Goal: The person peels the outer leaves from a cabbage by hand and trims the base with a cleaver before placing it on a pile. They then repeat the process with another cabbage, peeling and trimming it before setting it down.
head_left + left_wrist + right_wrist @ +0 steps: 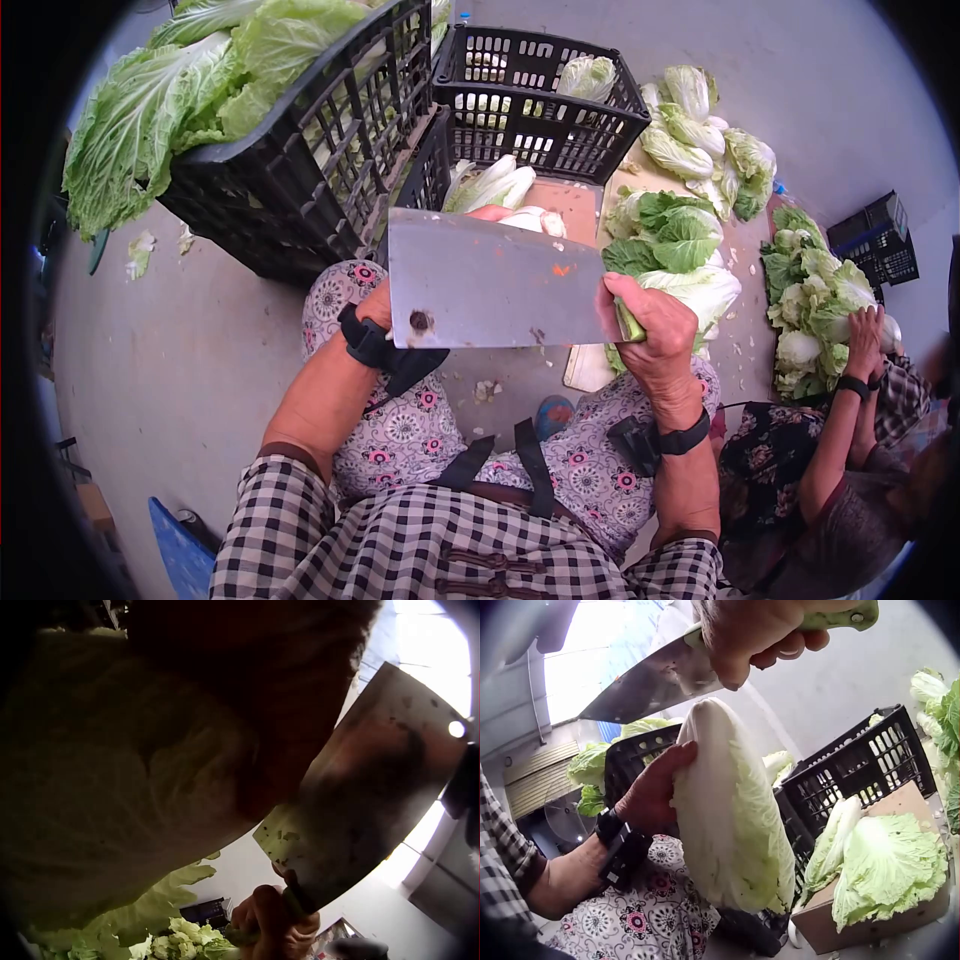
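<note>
My right hand (655, 330) grips a cleaver (500, 285) by its green handle (840, 619). The broad blade faces the head camera, with bits of vegetable stuck to it. Behind it, my left hand (652, 791) holds a napa cabbage (724, 810) near its white stem end, which points up toward the blade in the right wrist view. From the head, the blade hides most of that hand and cabbage; only the stem end (535, 220) shows above its top edge. The cabbage (112, 772) fills much of the dark left wrist view.
A black crate (290, 180) heaped with cabbage leaves stands at the left. Ahead is another black crate (540, 130) holding cabbages, beside a cardboard piece (877, 922). Cabbages (690, 240) lie on the right, where another person's hands (868, 345) touch a leafy pile (815, 300).
</note>
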The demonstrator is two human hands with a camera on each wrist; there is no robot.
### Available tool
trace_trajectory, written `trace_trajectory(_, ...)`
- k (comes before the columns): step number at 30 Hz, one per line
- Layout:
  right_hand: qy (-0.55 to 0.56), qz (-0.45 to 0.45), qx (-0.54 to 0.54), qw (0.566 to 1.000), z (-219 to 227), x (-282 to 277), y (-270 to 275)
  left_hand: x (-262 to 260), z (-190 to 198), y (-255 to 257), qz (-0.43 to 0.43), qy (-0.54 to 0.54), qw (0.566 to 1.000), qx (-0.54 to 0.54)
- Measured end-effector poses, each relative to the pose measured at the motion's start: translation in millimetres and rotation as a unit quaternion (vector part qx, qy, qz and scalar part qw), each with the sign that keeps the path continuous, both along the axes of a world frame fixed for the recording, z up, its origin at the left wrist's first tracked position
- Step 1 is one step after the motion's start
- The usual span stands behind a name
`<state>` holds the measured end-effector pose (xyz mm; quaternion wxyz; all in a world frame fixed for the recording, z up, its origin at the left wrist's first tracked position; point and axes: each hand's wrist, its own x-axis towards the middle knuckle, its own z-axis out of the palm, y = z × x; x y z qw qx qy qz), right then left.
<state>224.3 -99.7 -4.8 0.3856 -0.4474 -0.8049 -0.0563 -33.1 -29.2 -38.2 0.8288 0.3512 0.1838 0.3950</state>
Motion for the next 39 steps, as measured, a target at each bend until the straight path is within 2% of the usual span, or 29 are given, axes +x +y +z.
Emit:
trace_trajectory(2, -0.004, -0.003, 0.003, 1.0, -2.0, 1.2, -0.1, -1.4, 2.9, 4.8, 0.004, 0.063, 0.997, 0.039)
trace_trajectory(3, -0.01, -0.038, -0.002, 0.999, -3.5, 2.3, 1.1, -1.3, 13.7, 3.1, -0.021, 0.134, 0.981, 0.135)
trace_trajectory(5, -0.023, -0.11, -0.009, 0.994, -6.9, 5.7, 6.2, 0.6, 42.0, -1.2, -0.07, 0.27, 0.905, 0.323)
trace_trajectory(6, -0.029, -0.158, -0.027, 0.987, -8.6, 12.8, 7.2, 3.9, 38.3, 2.9, -0.117, 0.285, 0.913, 0.268)
trace_trajectory(9, 0.04, -0.129, 0.002, 0.991, -9.9, 17.1, 9.2, 8.8, 37.2, 2.2, -0.094, 0.216, 0.944, 0.232)
trace_trajectory(10, 0.035, -0.137, -0.022, 0.99, -7.9, 15.9, 7.8, 7.6, 37.1, 3.9, -0.091, 0.217, 0.947, 0.22)
trace_trajectory(13, 0.113, -0.023, 0.019, 0.993, 2.4, -1.1, 4.9, -2.9, 27.4, 6.0, -0.059, 0.228, 0.951, 0.201)
trace_trajectory(14, 0.104, -0.005, 0.036, 0.994, -1.2, -0.7, 4.8, -10.8, 5.6, 9.0, -0.05, 0.184, 0.969, 0.159)
trace_trajectory(17, 0.048, 0.024, 0.01, 0.999, -3.2, 1.4, 1.4, -21.2, -11.0, 4.3, -0.039, 0.055, 0.997, 0.036)
trace_trajectory(18, 0.054, 0.032, 0.041, 0.997, -4.5, -0.6, 4.8, -18.8, -16.6, 5.9, -0.037, 0.018, 0.999, 0.001)
trace_trajectory(20, 0.056, 0.034, 0.046, 0.997, -3.9, -1.4, 3.4, -15.1, -24.8, 8.6, -0.017, 0.023, 0.998, 0.055)
trace_trajectory(21, 0.057, 0.035, 0.049, 0.997, -3.2, -1.4, 2.6, -12.3, -24.2, 10.5, -0.002, 0.067, 0.987, 0.144)
trace_trajectory(22, 0.055, 0.036, 0.051, 0.997, -3.1, -1.3, 1.4, -9.8, -22.9, 11.3, 0.013, 0.11, 0.966, 0.232)
trace_trajectory(24, 0.052, 0.038, 0.055, 0.996, -3.5, -0.7, -1.2, -9.2, -7.2, 0.1, 0.044, 0.187, 0.934, 0.302)
trace_trajectory(26, 0.053, 0.004, 0.01, 0.999, -3.7, 1.6, 0.4, -11.8, 6.9, -3.9, 0.011, 0.188, 0.944, 0.271)
trace_trajectory(27, 0.053, -0.014, -0.012, 0.998, -3.4, 3.4, 0.1, -11.0, 23.1, 1.5, -0.053, 0.204, 0.936, 0.281)
trace_trajectory(28, 0.028, -0.082, -0.051, 0.995, -4.6, 9.7, 0.1, -10.2, 39.4, 7.0, -0.116, 0.219, 0.923, 0.293)
trace_trajectory(29, 0.003, -0.15, -0.088, 0.985, -7.5, 18.2, 1.1, -7.8, 38.1, 7.6, -0.142, 0.205, 0.936, 0.25)
trace_trajectory(30, -0.022, -0.218, -0.126, 0.968, -10.3, 21.6, 1.9, -6.7, 39.7, 5.3, -0.132, 0.196, 0.949, 0.208)
trace_trajectory(31, 0.026, -0.22, -0.143, 0.964, -12.2, 21.0, 1.9, -6.3, 40.6, 3.2, -0.119, 0.185, 0.962, 0.164)
trace_trajectory(34, 0.142, -0.21, -0.217, 0.943, -10.0, 17.7, 0.7, -5.6, 39.1, 8.0, -0.102, 0.19, 0.963, 0.161)
trace_trajectory(37, 0.187, -0.157, -0.212, 0.946, -21.2, 22.6, 3.9, -1.3, 38.2, 6.6, -0.019, 0.17, 0.975, 0.139)
trace_trajectory(39, 0.24, -0.139, -0.265, 0.924, -18.9, 23.8, 3.2, -1.8, 33.5, 11.8, 0.029, 0.154, 0.98, 0.121)
